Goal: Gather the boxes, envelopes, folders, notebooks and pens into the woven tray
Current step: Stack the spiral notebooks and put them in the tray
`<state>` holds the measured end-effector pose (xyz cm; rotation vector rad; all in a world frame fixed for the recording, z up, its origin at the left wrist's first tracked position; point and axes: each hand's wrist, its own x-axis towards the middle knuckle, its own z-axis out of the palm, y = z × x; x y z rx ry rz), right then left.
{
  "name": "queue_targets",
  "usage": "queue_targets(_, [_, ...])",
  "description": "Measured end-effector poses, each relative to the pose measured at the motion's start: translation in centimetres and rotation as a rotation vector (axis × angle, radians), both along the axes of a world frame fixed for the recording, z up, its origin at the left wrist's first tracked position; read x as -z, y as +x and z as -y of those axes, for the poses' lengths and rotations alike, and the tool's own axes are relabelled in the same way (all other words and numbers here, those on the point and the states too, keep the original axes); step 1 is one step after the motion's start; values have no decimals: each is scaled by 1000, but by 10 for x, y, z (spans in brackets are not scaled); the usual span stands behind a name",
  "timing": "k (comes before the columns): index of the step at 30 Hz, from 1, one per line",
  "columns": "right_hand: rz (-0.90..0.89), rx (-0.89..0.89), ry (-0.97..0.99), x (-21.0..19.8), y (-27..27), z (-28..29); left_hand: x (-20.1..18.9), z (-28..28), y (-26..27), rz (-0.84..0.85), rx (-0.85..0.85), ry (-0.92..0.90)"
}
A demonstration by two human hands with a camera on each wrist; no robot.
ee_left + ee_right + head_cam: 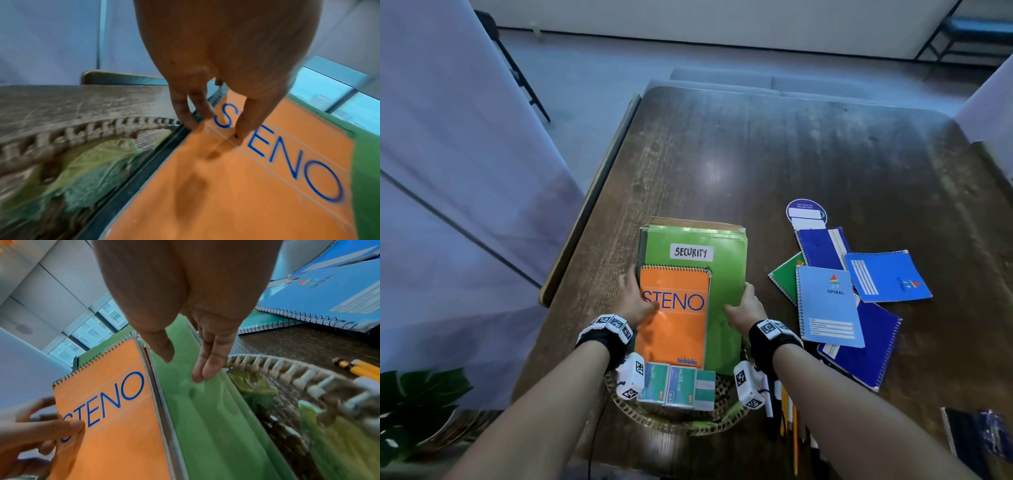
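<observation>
A stack of folders topped by a green "SECURITY" folder (726,274) (205,418) lies over the woven tray (654,416) (82,129) (287,368), its far end reaching past the rim. An orange STENO notebook (674,325) (246,186) (107,426) lies on top. Teal boxes (678,385) sit in the tray at the near end. My left hand (635,298) (218,129) pinches the notebook's left edge, thumb on the cover. My right hand (743,301) (183,368) rests straight fingers on the green folder's right edge.
Several blue and green spiral notebooks (828,305) lie scattered on the wooden table to the right. Yellow pencils and pens (787,411) (353,366) lie just right of the tray. A round blue card (806,212) sits farther back. A dark item (976,435) lies at the near right edge.
</observation>
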<state>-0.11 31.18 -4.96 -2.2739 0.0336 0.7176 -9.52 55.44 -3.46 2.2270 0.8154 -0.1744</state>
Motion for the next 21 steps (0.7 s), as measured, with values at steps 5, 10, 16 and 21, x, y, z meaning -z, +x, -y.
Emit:
queue_targets(5, [6,-73,-84,-13,21,24,-22,46,21,276,161,335])
queue_targets(10, [19,-70,-174,-21,57,81,-38,128,68,364,350,211])
queue_targets(16, [-95,-36,-285,-17,93,174,-17,227,126,79,448,-142])
queue_targets(21, [-153,56,-282,-1,114,239,21,285,156,-147,415,-240])
